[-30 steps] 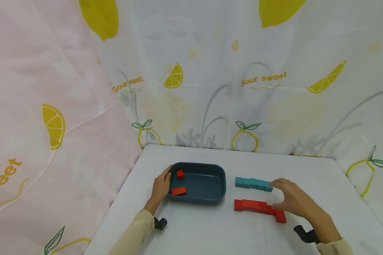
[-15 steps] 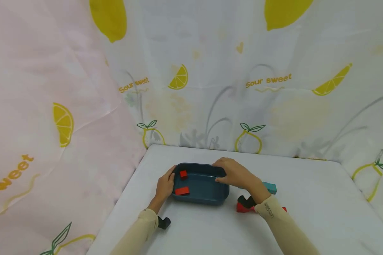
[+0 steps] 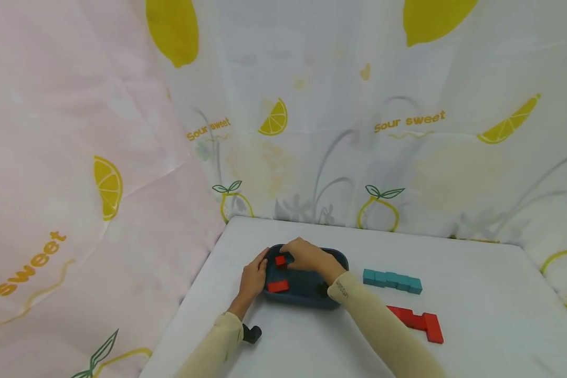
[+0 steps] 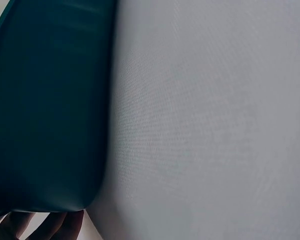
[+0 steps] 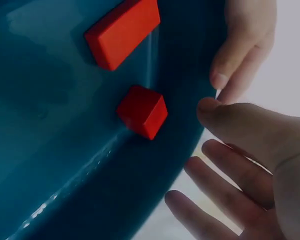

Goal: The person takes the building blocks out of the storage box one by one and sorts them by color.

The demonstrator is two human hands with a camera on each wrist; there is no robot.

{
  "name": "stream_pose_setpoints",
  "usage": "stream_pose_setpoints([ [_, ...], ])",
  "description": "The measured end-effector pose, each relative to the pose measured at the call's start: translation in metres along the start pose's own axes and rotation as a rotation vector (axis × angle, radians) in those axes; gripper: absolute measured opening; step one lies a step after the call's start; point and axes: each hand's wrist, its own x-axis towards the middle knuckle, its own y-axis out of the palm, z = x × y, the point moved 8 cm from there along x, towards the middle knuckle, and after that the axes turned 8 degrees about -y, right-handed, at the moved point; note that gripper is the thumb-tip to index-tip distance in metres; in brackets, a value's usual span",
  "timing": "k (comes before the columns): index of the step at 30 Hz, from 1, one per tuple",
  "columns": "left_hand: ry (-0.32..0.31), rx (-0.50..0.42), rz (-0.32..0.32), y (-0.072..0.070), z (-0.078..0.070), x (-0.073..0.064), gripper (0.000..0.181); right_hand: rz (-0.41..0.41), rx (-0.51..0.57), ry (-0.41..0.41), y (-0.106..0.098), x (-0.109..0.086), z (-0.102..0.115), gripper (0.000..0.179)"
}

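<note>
My left hand grips the left end of a dark blue rectangular tray. In the left wrist view, its fingertips lie against the tray's end wall. Over the tray's left rear corner, my right hand has thumb and fingers spread apart with nothing between them. Just by those fingertips a red cube rests on the tray floor. A red rectangular block lies nearer the front of the tray. The right wrist view shows the cube apart from my right hand.
A row of teal blocks lies on the white table to the right of the tray. In front of it is a row of red blocks, partly hidden by my right sleeve. Lemon-printed cloth hangs behind.
My right hand has moved left from beside the block rows, over the tray's right rim, to the red cube. My left hand has stayed on the tray.
</note>
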Motion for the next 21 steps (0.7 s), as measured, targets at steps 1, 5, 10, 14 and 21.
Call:
stream_pose_setpoints([
  [1, 0.001, -0.005, -0.005, 0.000, 0.000, -0.001, 0.039, 0.003, -0.003, -0.007, 0.003, 0.005, 0.001, 0.040],
  [5, 0.020, -0.011, -0.013, -0.001, -0.003, -0.004, 0.038, 0.035, -0.039, 0.007, 0.010, 0.020, 0.002, 0.035],
  [10, 0.032, -0.024, -0.019, -0.001, -0.003, -0.004, 0.038, 0.086, -0.092, 0.085, 0.017, 0.032, -0.006, 0.036],
  [14, 0.020, -0.026, -0.022, -0.002, -0.002, -0.003, 0.038, 0.114, -0.113, 0.103, 0.023, 0.038, -0.007, 0.029],
  [21, 0.026, -0.050, -0.012, -0.004, -0.004, -0.004, 0.038, 0.118, -0.106, 0.102, 0.037, 0.042, -0.010, 0.010],
])
